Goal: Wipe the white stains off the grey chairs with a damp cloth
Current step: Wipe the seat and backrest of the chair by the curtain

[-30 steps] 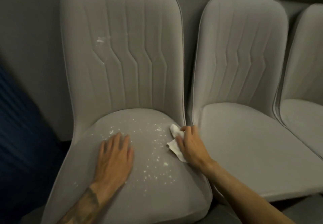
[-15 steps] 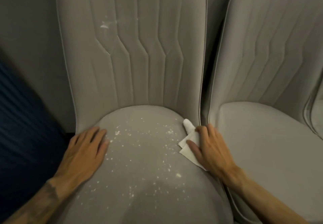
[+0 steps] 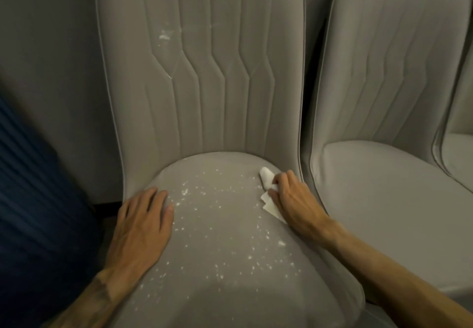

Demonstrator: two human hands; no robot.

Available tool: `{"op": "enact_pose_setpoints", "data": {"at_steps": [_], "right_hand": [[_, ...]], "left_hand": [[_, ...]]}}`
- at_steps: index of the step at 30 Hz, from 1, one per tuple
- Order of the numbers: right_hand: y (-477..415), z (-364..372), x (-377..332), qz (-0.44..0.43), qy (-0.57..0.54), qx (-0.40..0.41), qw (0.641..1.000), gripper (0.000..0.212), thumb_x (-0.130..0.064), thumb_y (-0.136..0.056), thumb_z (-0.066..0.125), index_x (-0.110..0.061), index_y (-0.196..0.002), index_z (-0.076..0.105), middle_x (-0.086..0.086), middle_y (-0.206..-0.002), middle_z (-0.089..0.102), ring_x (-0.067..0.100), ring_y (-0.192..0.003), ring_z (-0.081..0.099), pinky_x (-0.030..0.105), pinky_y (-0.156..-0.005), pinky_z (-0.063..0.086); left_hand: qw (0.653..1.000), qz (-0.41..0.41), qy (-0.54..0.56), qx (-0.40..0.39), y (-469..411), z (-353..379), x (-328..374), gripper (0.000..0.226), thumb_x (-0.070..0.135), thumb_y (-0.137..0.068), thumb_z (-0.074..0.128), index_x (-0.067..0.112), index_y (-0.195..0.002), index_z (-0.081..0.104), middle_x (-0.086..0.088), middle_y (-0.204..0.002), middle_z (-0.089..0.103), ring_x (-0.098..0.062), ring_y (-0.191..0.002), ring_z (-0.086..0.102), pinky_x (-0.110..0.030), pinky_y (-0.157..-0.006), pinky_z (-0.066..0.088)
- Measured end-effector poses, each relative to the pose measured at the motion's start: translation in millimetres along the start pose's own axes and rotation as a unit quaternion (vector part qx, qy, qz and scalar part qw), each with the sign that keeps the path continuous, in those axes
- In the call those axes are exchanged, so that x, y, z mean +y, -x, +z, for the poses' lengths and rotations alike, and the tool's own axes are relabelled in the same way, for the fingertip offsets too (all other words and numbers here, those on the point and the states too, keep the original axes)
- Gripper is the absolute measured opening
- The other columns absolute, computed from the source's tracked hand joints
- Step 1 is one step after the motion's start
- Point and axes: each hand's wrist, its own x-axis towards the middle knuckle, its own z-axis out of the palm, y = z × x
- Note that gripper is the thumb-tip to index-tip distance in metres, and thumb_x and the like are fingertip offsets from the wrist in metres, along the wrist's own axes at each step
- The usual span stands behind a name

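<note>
Currently, my left hand (image 3: 142, 225) lies palm down on the near-left part of the stained seat (image 3: 225, 256), fingers spread and flat against the fabric, grasping nothing. My right hand (image 3: 297, 199) sits at the far-right edge of the same seat, fingers curled down over the white cloth (image 3: 267, 187) and pressing it against the upholstery. One rolled end of the cloth projects beyond the fingertips toward the backrest; a flat corner shows beneath the thumb side of the hand. White stains (image 3: 217, 215) are scattered across the seat surface between the two hands and continue toward me, below both wrists. The densest group lies just beyond the left fingertips. A larger single fleck rests near the right forearm. A further white mark (image 3: 163, 37) is on the backrest (image 3: 204, 71) of this grey chair, well above the left hand, with thin pale streaks running off to its right. A second grey chair (image 3: 384, 187) stands directly to the right of the right hand, its seat edge touching or nearly touching the first chair; I cannot tell which. A dark blue ribbed surface (image 3: 33, 199) occupies the area left of the left forearm.
</note>
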Motion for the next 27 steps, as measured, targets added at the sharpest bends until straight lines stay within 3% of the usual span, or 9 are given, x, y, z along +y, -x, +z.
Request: {"op": "enact_pose_setpoints", "data": {"at_steps": [4, 8, 10, 15, 19, 22, 27], "right_hand": [[-32.1, 7.6, -19.3, 0.088, -0.021, -0.01, 0.996, 0.027, -0.031, -0.106, 0.037, -0.006, -0.109, 0.047, 0.014, -0.111, 0.048, 0.034, -0.096, 0.052, 0.041, -0.086, 0.039], [-23.3, 17.2, -30.5, -0.038, -0.054, -0.045, 0.997, 0.026, -0.038, -0.106, 0.038, -0.013, -0.106, 0.047, 0.006, -0.103, 0.049, 0.027, -0.089, 0.052, 0.04, -0.085, 0.041], [-27.5, 10.1, -15.9, -0.046, -0.024, -0.039, 0.998, 0.025, -0.037, -0.105, 0.039, -0.013, -0.106, 0.049, 0.005, -0.102, 0.049, 0.027, -0.09, 0.052, 0.04, -0.085, 0.04], [-57.1, 9.5, -12.4, 0.067, 0.008, -0.026, 0.997, 0.029, -0.033, -0.106, 0.036, -0.007, -0.11, 0.047, 0.013, -0.111, 0.049, 0.035, -0.095, 0.054, 0.045, -0.087, 0.042], [-54.4, 27.3, -48.2, -0.032, -0.072, -0.051, 0.996, 0.027, -0.035, -0.106, 0.039, -0.01, -0.107, 0.046, 0.01, -0.105, 0.049, 0.029, -0.093, 0.053, 0.04, -0.089, 0.041], [-51.5, 20.7, -39.5, -0.08, -0.047, -0.058, 0.994, 0.025, -0.038, -0.105, 0.038, -0.015, -0.104, 0.047, 0.004, -0.101, 0.049, 0.026, -0.088, 0.052, 0.036, -0.082, 0.039], [-73.9, 14.2, -25.2, 0.072, 0.022, -0.017, 0.997, 0.029, -0.032, -0.107, 0.031, -0.008, -0.109, 0.048, 0.014, -0.112, 0.051, 0.037, -0.099, 0.055, 0.045, -0.088, 0.04]], "left_hand": [[1.0, -0.003, -0.011, 0.005, 0.8, 0.5, 2.2, 0.06, 0.046, -0.109, 0.012, 0.02, -0.149, 0.048, -0.006, -0.152, 0.05, -0.023, -0.14, 0.045, -0.043, -0.121, 0.028], [1.0, 0.005, -0.021, 0.005, 0.2, 0.5, 3.1, 0.063, 0.047, -0.104, 0.013, 0.02, -0.148, 0.049, -0.004, -0.149, 0.052, -0.021, -0.137, 0.047, -0.042, -0.119, 0.028], [1.0, 0.008, -0.021, 0.011, 0.3, 1.0, 1.9, 0.062, 0.046, -0.104, 0.013, 0.02, -0.146, 0.05, -0.004, -0.147, 0.053, -0.022, -0.135, 0.048, -0.043, -0.119, 0.029], [0.999, 0.009, -0.027, 0.017, -2.9, 2.5, -1.1, 0.059, 0.046, -0.104, 0.016, 0.02, -0.14, 0.055, -0.006, -0.142, 0.057, -0.023, -0.132, 0.052, -0.046, -0.118, 0.033], [0.999, 0.005, -0.026, 0.018, -3.1, 3.2, -1.7, 0.059, 0.046, -0.104, 0.015, 0.021, -0.14, 0.054, -0.005, -0.143, 0.056, -0.023, -0.133, 0.051, -0.047, -0.118, 0.033], [1.0, 0.002, -0.025, 0.017, -3.6, 2.9, -1.4, 0.059, 0.046, -0.103, 0.016, 0.022, -0.141, 0.053, -0.004, -0.145, 0.054, -0.022, -0.134, 0.049, -0.046, -0.119, 0.031], [0.999, -0.001, -0.033, 0.01, -4.9, 1.4, -0.1, 0.062, 0.047, -0.101, 0.011, 0.023, -0.142, 0.052, -0.002, -0.147, 0.052, -0.021, -0.136, 0.048, -0.044, -0.119, 0.03]]}}
